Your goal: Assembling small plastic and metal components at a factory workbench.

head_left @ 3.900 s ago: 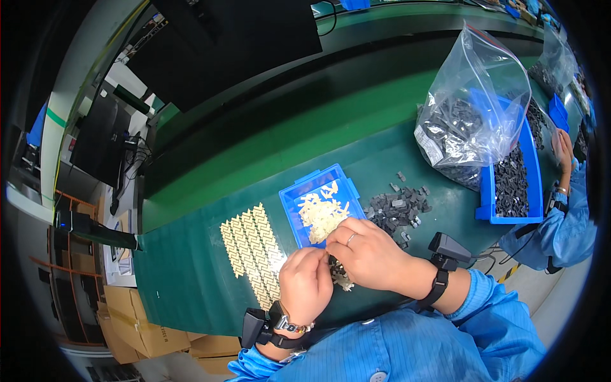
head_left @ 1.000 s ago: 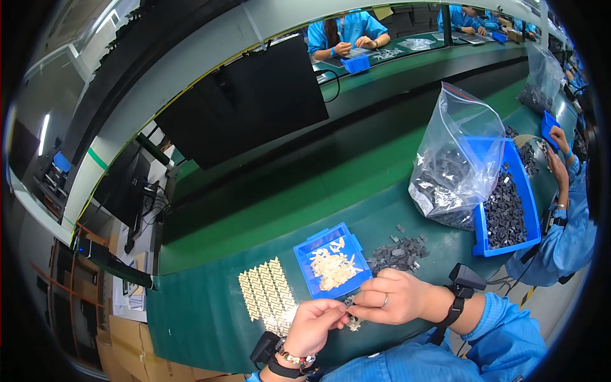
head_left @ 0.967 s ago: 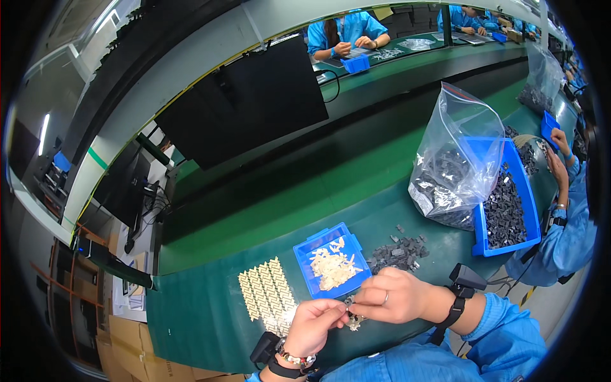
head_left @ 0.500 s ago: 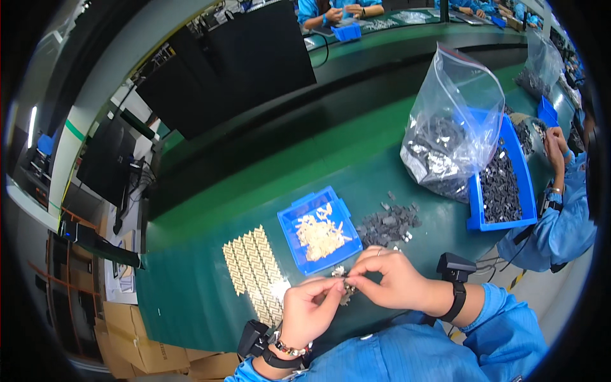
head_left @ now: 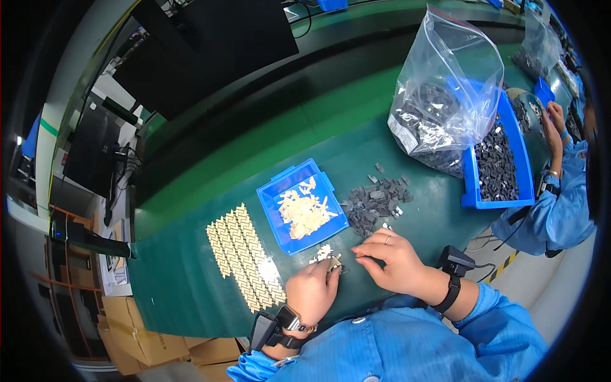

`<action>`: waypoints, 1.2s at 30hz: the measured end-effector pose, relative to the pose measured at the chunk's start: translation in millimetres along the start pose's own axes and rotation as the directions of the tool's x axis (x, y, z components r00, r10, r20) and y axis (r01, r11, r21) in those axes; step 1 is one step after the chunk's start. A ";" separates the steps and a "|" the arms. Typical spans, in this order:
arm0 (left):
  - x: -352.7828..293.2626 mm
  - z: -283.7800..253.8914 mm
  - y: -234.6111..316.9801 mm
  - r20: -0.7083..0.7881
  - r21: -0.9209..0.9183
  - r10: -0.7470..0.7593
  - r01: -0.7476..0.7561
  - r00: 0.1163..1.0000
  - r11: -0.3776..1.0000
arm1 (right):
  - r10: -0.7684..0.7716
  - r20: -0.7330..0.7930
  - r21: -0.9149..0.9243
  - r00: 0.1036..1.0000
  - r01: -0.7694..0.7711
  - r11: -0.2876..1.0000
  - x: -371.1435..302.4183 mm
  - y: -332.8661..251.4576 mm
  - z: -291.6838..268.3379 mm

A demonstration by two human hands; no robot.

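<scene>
My left hand (head_left: 310,291) reaches down to a small heap of pale and dark pieces (head_left: 323,253) on the green table, its fingers bent together over the heap's near side; what they hold is hidden. To its right, my right hand (head_left: 400,266) hovers with thumb and forefinger slightly apart, and no piece shows between them. Beyond it lies a loose pile of dark grey plastic pieces (head_left: 375,202). A blue tray (head_left: 270,207) of cream-coloured slivers (head_left: 307,213) stands past my left hand. Left of that, rows of small cream strips (head_left: 240,258) lie flat in a zigzag pattern.
A clear bag (head_left: 439,121) of dark parts leans on a long blue bin (head_left: 474,181) filled with more dark pieces. A co-worker's hands (head_left: 555,130) are at the far right. Dark monitors (head_left: 98,149) and cardboard boxes (head_left: 137,331) are on the left.
My hands, together at the fingertips before, have come apart. The left has lowered to the small heap; the right has drawn aside. My view has tilted down, shifting the table's contents upward.
</scene>
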State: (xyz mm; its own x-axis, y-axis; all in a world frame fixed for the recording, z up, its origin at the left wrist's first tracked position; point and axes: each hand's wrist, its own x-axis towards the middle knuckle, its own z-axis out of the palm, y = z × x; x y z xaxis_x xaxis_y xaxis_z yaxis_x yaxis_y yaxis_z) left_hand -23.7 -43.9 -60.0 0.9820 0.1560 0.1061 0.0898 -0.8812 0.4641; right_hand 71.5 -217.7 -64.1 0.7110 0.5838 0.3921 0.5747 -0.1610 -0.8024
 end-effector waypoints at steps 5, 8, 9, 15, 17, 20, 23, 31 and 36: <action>12.1 12.1 -2.5 -0.041 0.013 0.038 -0.037 0.998 0.999 | 0.008 -0.036 0.040 0.999 -0.007 0.999 -7.6 9.2 -7.3; 13.1 15.9 -6.9 -0.039 -0.042 0.018 -0.020 0.999 0.999 | 0.007 -0.080 0.041 0.997 -0.004 0.999 -7.9 13.8 -15.0; 13.9 16.8 -7.7 -0.052 -0.067 0.013 -0.016 0.999 0.998 | -0.009 -0.108 0.034 0.994 0.013 0.999 -8.0 15.7 -16.9; 16.8 13.7 -4.1 0.029 -0.168 -0.110 0.114 0.993 0.979 | 0.094 -0.158 0.037 0.983 -0.089 0.995 -13.3 23.4 -32.7; 16.6 17.5 -7.6 -0.003 -0.155 -0.069 0.067 0.998 0.986 | 0.100 -0.171 0.044 0.980 -0.094 0.995 -14.4 25.6 -36.3; 15.8 8.8 -4.5 0.001 -0.222 -0.068 0.067 0.998 0.973 | 0.113 -0.184 0.051 0.976 -0.105 0.993 -15.3 26.8 -40.7; 16.7 -16.2 5.6 0.115 -0.331 -0.171 0.200 0.979 0.922 | 0.122 -0.186 0.053 0.975 -0.114 0.992 -16.5 29.3 -44.1; 35.1 -60.5 10.6 0.071 -0.238 -0.198 0.209 0.978 0.949 | 0.103 -0.164 0.006 0.981 -0.103 0.995 -19.7 36.3 -43.4; 71.1 -53.9 -16.6 -0.165 0.117 0.066 -0.047 0.984 0.992 | 0.115 -0.016 -0.278 0.993 -0.115 0.954 -22.7 36.0 -36.9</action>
State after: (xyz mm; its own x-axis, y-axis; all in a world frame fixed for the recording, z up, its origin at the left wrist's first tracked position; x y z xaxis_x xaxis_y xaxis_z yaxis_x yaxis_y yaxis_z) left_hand 35.8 5.8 -12.7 0.9451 0.1690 0.2796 0.0627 -0.9337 0.3526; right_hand 91.0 -266.2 -85.3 0.7789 0.5483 0.3045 0.5789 -0.4418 -0.6854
